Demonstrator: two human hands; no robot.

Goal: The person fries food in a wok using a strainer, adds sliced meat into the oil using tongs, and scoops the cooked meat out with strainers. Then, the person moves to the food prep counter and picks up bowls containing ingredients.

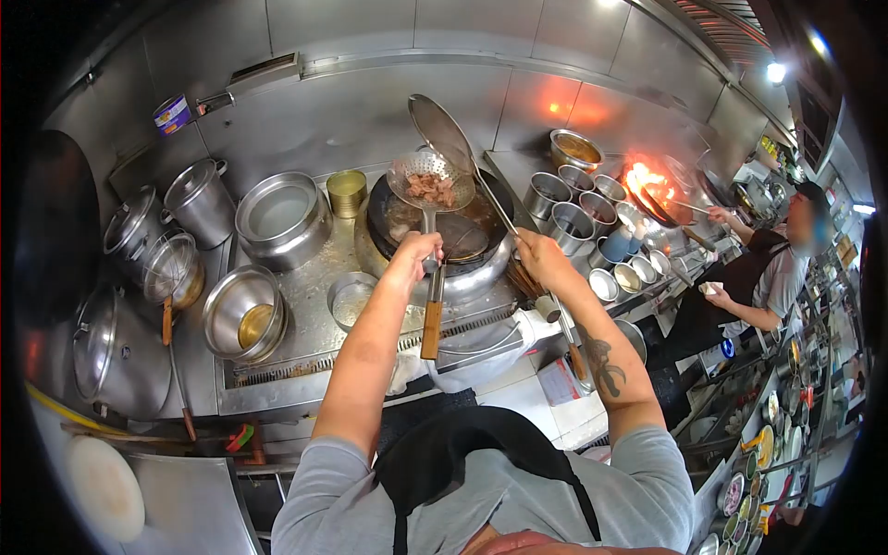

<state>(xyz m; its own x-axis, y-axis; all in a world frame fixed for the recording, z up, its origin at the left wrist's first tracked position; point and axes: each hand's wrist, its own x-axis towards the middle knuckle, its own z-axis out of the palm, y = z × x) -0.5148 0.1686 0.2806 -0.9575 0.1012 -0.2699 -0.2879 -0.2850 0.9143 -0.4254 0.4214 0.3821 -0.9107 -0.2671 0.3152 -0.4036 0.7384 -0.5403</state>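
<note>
My left hand [421, 250] is closed round the handle of a perforated skimmer [407, 171], which holds pieces of browned meat [432, 190] above a wok [381, 199]. A wooden grip [432, 328] extends below this hand. My right hand [544, 262] is wrapped round the long handle of a wok ladle [439, 129]. The ladle's round metal head is raised just behind the skimmer, tilted; whether the two touch I cannot tell. Dark liquid [402, 217] lies in the wok. A dark round shape [461, 238] in it is unclear.
Left are a steel pot [282, 217], a bowl with yellowish liquid [245, 314] and a wire strainer [173, 268]. A tin [347, 192] stands beside the wok. Several steel containers [572, 227] stand right. Beyond them, a co-worker [763, 277] handles a flaming wok [661, 199].
</note>
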